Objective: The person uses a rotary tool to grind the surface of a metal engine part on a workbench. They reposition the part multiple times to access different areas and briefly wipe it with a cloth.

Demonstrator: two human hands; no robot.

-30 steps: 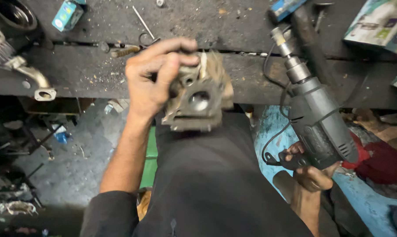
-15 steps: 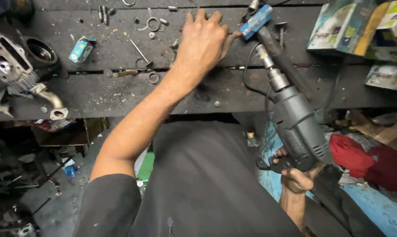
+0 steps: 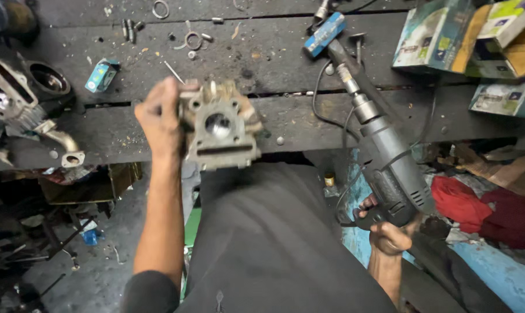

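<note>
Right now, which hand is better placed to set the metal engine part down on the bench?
Left, probably. The left hand already grips the engine part just above the bench edge. The right hand hangs lower, beside the body, full with the drill.

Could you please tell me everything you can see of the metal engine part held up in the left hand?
The engine part is a blocky casting of dull grey metal, grimy and worn. Its near face shows a round central bore, small bolt holes at the corners and a slot below the bore. It is held in the air in front of the dark wooden workbench, above the person's lap, face turned to the camera and slightly blurred. Only the left hand touches it, gripping its left side.
</note>
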